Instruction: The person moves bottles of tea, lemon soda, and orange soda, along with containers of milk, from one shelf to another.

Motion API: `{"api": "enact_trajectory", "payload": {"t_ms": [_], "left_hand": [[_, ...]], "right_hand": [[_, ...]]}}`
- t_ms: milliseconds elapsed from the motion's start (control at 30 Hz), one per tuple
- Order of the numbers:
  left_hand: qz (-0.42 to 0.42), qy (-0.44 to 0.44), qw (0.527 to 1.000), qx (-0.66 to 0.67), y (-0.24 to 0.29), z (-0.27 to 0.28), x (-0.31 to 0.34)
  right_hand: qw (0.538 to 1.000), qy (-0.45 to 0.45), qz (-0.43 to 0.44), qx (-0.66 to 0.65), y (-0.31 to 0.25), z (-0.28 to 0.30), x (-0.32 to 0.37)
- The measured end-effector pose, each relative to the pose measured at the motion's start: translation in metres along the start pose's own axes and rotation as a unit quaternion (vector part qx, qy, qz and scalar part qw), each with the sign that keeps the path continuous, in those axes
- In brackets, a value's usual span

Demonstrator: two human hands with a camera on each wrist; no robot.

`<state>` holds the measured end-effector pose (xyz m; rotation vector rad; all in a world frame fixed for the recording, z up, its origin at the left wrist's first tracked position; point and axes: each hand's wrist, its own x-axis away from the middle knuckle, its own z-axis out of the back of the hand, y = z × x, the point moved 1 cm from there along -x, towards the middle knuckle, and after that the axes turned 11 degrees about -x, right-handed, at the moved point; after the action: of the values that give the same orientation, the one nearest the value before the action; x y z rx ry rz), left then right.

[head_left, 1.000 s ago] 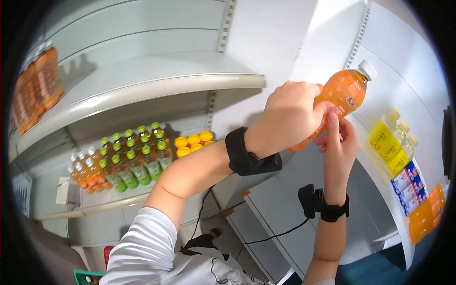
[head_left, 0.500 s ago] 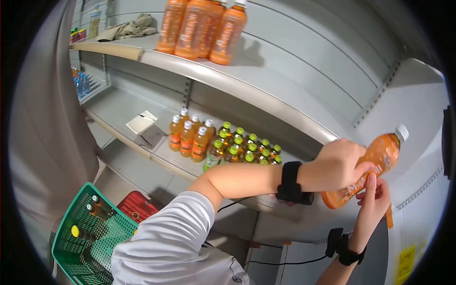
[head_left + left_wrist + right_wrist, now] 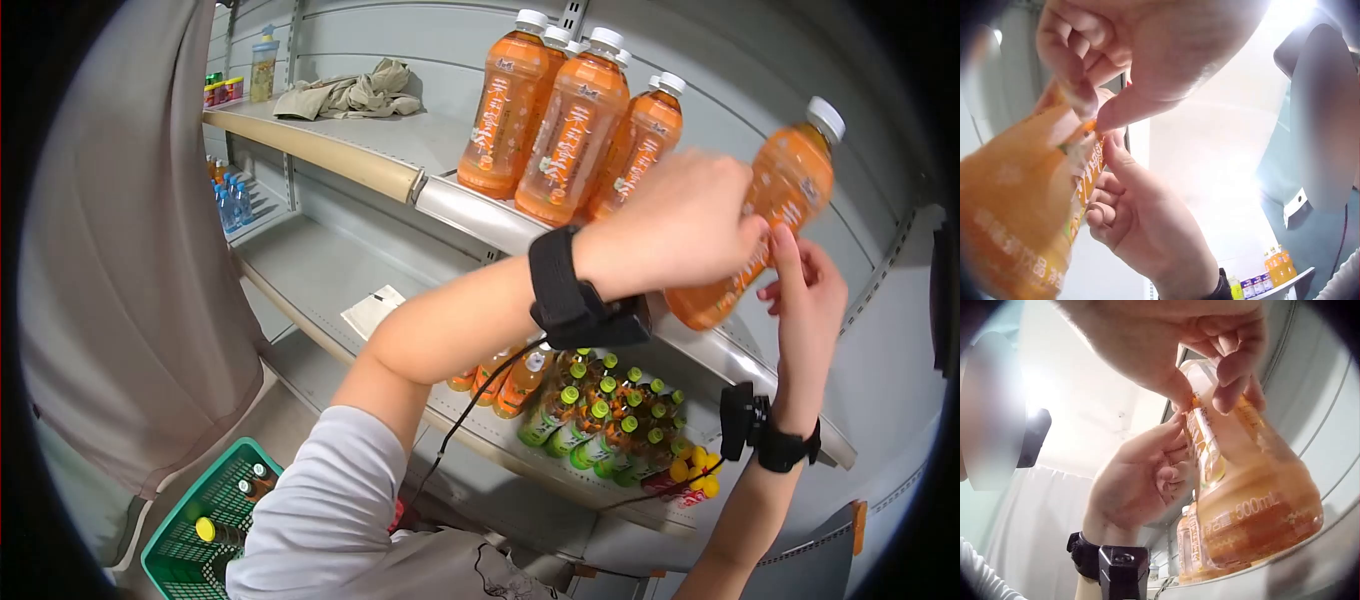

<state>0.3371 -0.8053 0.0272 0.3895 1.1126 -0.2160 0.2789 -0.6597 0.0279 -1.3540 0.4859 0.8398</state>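
A drink bottle (image 3: 797, 178) with a white cap and orange label is held tilted in front of the upper shelf. From the left, my left hand (image 3: 685, 222) grips its side, the back of the hand toward the head camera. Lower on the right, my right hand (image 3: 808, 285) has its thumb against the label and its fingers curled. Both thumbs come together at the label on the drink bottle (image 3: 1016, 194) in the left wrist view. The drink bottle's base (image 3: 1254, 519) shows "500mL" in the right wrist view, and its label looks creased near the thumbs.
Several matching orange bottles (image 3: 570, 135) stand on the upper shelf (image 3: 470, 212), beside a crumpled cloth (image 3: 355, 92). Green-capped bottles (image 3: 600, 410) fill part of the lower shelf. A green basket (image 3: 180, 525) with bottles stands at lower left, near a grey curtain (image 3: 130, 220).
The head view has swung left, bringing the orange bottles on the upper shelf close beside the hands. Both hands keep hold of the same drink bottle, now in front of that shelf.
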Motion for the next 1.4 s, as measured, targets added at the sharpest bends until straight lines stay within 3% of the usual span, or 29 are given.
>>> {"api": "enact_trajectory", "payload": {"t_ms": [67,167,367,433,600,767,867,1300,1400], "left_hand": [[-0.022,0.038,0.999,-0.023,-0.022,0.002,-0.004],[0.057,0.011,0.998,-0.034,-0.048,0.006,-0.005],[0.122,0.005,0.989,-0.079,-0.091,-0.011,-0.001],[0.135,-0.019,0.988,-0.078,-0.094,-0.009,0.002],[0.109,0.040,0.985,-0.131,-0.086,-0.010,0.006],[0.130,0.071,0.972,-0.182,-0.073,-0.010,0.015],[0.138,0.087,0.961,-0.221,-0.067,-0.011,0.017],[0.156,0.096,0.950,-0.251,-0.062,-0.007,0.024],[0.165,0.079,0.950,-0.254,-0.063,-0.006,0.030]], "right_hand": [[0.999,-0.028,-0.003,-0.015,0.003,-0.019,-0.012],[0.997,-0.064,-0.004,-0.037,0.014,-0.048,-0.028],[0.994,-0.107,-0.014,0.013,0.038,-0.081,-0.048],[0.994,-0.106,-0.027,0.000,0.045,-0.088,-0.048],[0.993,-0.111,-0.027,-0.024,0.049,-0.088,-0.048],[0.972,-0.233,-0.031,-0.011,0.063,-0.087,-0.045],[0.977,-0.208,0.014,0.045,0.065,-0.091,-0.045],[0.977,-0.212,0.006,0.003,0.073,-0.100,-0.045],[0.982,-0.162,0.078,0.058,0.079,-0.107,-0.045]]}}
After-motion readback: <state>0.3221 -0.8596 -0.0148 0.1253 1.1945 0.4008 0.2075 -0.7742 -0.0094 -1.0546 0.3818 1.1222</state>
